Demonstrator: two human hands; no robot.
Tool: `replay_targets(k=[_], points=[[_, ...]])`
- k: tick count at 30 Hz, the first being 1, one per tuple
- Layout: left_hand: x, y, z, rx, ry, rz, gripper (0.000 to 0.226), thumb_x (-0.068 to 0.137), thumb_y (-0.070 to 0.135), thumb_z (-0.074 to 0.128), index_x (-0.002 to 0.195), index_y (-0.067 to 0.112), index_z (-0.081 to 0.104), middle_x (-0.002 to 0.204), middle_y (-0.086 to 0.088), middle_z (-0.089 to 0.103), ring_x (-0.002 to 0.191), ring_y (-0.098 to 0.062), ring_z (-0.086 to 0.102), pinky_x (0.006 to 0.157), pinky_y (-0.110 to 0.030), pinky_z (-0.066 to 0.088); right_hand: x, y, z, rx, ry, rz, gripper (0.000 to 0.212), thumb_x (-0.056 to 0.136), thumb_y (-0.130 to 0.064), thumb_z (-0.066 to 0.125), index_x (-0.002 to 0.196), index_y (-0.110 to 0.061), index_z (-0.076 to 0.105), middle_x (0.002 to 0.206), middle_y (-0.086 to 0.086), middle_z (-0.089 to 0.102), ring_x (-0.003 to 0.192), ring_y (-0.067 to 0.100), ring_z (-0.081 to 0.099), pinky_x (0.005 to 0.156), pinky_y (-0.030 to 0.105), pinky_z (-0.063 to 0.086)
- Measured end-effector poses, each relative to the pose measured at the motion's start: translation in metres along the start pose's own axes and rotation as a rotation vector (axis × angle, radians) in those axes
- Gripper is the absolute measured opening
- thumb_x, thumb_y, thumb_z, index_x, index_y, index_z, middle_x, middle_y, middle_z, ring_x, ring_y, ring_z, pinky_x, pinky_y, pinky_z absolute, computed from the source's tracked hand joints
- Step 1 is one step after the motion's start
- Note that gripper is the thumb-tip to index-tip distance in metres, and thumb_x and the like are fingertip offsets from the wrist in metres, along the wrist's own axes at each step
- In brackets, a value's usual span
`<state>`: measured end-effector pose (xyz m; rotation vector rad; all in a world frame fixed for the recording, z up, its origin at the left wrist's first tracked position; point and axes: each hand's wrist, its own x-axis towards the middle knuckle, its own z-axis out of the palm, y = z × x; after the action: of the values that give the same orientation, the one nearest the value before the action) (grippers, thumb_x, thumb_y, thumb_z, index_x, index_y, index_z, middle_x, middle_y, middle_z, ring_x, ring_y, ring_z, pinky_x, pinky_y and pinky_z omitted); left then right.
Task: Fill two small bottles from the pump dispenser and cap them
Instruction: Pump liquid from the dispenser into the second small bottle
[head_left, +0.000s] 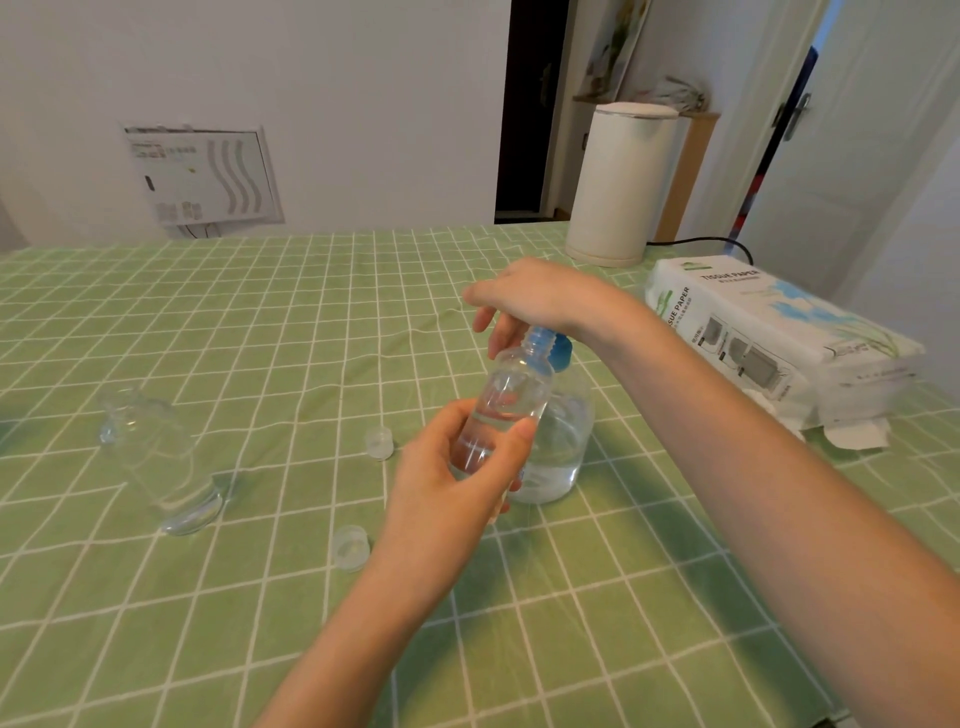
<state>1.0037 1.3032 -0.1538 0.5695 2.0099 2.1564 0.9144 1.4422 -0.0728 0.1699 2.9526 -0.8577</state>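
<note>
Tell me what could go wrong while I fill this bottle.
The bottle is held tilted in your left hand; if its neck slips off the pump, liquid may spill onto the tablecloth. Your right hand pressing down hard might tip the dispenser. The two loose caps lie near your left forearm and could get knocked away.

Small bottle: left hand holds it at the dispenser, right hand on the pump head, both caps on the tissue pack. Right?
No. Head view: far cap and near cap lie on the tablecloth, not the tissue pack. Left hand holds the small bottle at the pump dispenser, right hand on top.
</note>
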Motion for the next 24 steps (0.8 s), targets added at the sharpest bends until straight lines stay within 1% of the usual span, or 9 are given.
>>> replay_targets(k=[3,6,8,11,13,15,19,21,24], points=[[0.000,0.001,0.000,0.005,-0.003,0.001,0.033,0.067,0.048,0.060,0.090,0.025,0.066,0.067,0.004,0.066,0.055,0.001,0.057,0.049,-0.011,0.044,-0.001,-0.001,-0.001,-0.008,0.005,0.002,0.032,0.092,-0.036,0.044,0.080,-0.016,0.066,0.098,0.010,0.066,0.096,0.028,0.064,0.086,0.035,0.048],[0.001,0.003,0.001,-0.005,0.000,0.013,0.035,0.066,0.047,0.060,0.090,0.023,0.066,0.063,0.010,0.064,0.054,0.001,0.057,0.049,-0.011,0.044,-0.003,-0.005,-0.009,-0.014,0.029,-0.023,0.034,0.093,-0.035,0.046,0.091,-0.010,0.068,0.088,0.010,0.069,0.095,0.027,0.066,0.089,0.036,0.050],[0.002,0.004,0.002,-0.013,0.003,0.021,0.037,0.065,0.048,0.060,0.092,0.023,0.066,0.066,0.009,0.065,0.055,0.000,0.057,0.049,-0.011,0.044,-0.003,-0.009,-0.014,-0.067,0.059,-0.051,0.038,0.093,-0.037,0.045,0.100,-0.006,0.067,0.086,0.007,0.070,0.090,0.024,0.066,0.085,0.035,0.050],[0.002,0.005,0.002,-0.015,-0.001,0.024,0.038,0.065,0.049,0.059,0.094,0.025,0.066,0.069,0.008,0.067,0.057,0.000,0.059,0.050,-0.010,0.044,-0.003,-0.014,-0.021,-0.113,0.076,-0.070,0.044,0.095,-0.046,0.041,0.099,-0.010,0.066,0.078,0.002,0.072,0.080,0.016,0.064,0.072,0.027,0.047],[0.001,0.005,0.002,-0.014,-0.002,0.025,0.038,0.065,0.048,0.059,0.094,0.025,0.066,0.069,0.007,0.067,0.056,0.001,0.059,0.049,-0.010,0.044,-0.003,-0.017,-0.022,-0.067,0.067,-0.064,0.049,0.095,-0.050,0.037,0.100,-0.010,0.066,0.079,0.005,0.074,0.081,0.017,0.069,0.067,0.023,0.044],[0.001,0.005,0.002,-0.012,-0.001,0.025,0.037,0.066,0.047,0.059,0.093,0.024,0.066,0.068,0.007,0.067,0.055,0.001,0.059,0.049,-0.010,0.044,-0.002,-0.020,-0.020,-0.038,0.054,-0.047,0.053,0.096,-0.051,0.033,0.101,-0.009,0.065,0.081,0.007,0.075,0.083,0.020,0.071,0.064,0.023,0.043],[0.000,0.005,0.001,-0.019,0.002,0.023,0.035,0.066,0.045,0.060,0.091,0.022,0.066,0.069,0.003,0.066,0.056,-0.001,0.058,0.049,-0.011,0.045,0.002,-0.020,-0.012,-0.077,0.038,-0.008,0.060,0.098,-0.051,0.027,0.103,-0.005,0.065,0.086,0.012,0.073,0.090,0.026,0.069,0.064,0.025,0.042],[0.001,0.005,0.002,-0.024,0.006,0.023,0.035,0.066,0.045,0.060,0.090,0.021,0.066,0.067,0.005,0.065,0.056,-0.001,0.058,0.049,-0.012,0.045,0.003,-0.018,-0.010,-0.071,0.015,0.014,0.061,0.099,-0.052,0.025,0.102,-0.005,0.065,0.086,0.012,0.073,0.090,0.026,0.069,0.066,0.026,0.043],[0.001,0.004,0.002,-0.029,0.003,0.017,0.035,0.065,0.046,0.061,0.090,0.023,0.066,0.072,0.003,0.067,0.056,0.000,0.058,0.049,-0.012,0.045,0.004,-0.016,-0.009,-0.069,-0.009,0.026,0.063,0.099,-0.052,0.023,0.100,-0.007,0.066,0.086,0.011,0.073,0.090,0.025,0.068,0.071,0.030,0.043]])
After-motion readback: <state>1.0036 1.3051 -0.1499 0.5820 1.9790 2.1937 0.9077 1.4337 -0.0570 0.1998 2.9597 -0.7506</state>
